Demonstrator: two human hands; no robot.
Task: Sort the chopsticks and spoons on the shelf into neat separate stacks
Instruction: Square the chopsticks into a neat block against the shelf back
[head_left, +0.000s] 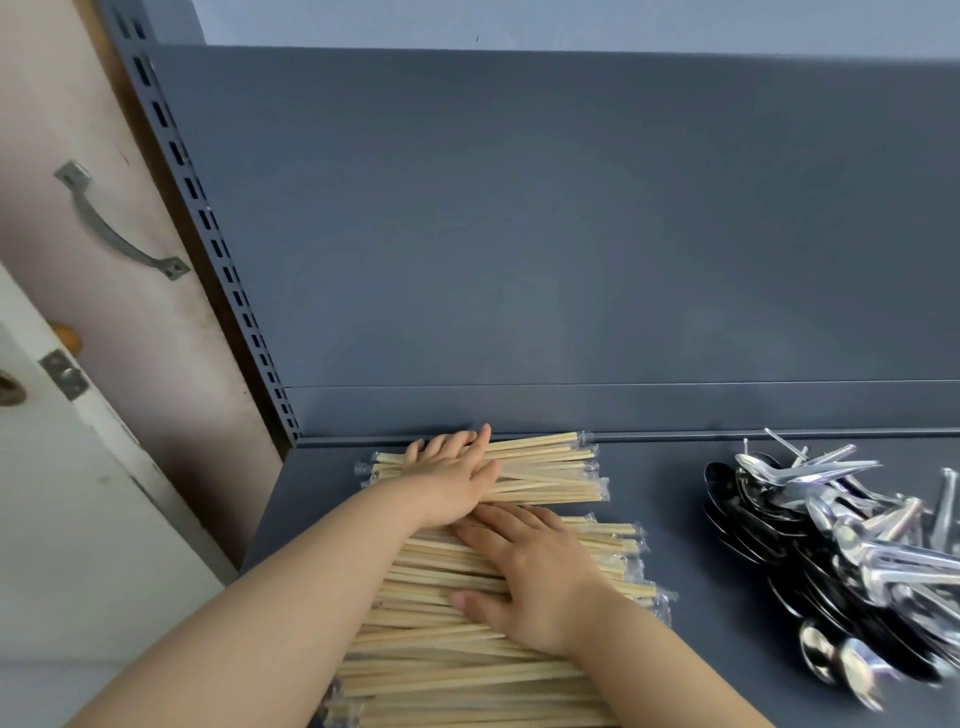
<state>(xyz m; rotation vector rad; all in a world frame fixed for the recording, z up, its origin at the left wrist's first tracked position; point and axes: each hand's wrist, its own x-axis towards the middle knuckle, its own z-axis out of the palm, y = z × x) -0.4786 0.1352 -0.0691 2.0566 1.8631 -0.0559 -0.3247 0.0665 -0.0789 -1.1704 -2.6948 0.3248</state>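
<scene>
Chopsticks (550, 480) are stacked under both grips on the shelf (670, 483), long axes left–right. Left grip (454, 480) is laid flat on the far bundle, fingers straight, nothing held. Right grip (530, 571) is pressed flat on the near stack, fingers spread leftward. Spoons (831, 545) are heaped well right of it, handles mostly rightward.

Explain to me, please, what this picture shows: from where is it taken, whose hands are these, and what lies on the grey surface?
There is no machine here. A person wears a camera on the head, so the picture looks down from there. The grey surface is a shelf. On it lie wooden chopsticks in clear wrappers and, to the right, a heap of metal spoons. The left hand and the right hand both rest flat on the chopsticks; neither holds anything.
</scene>
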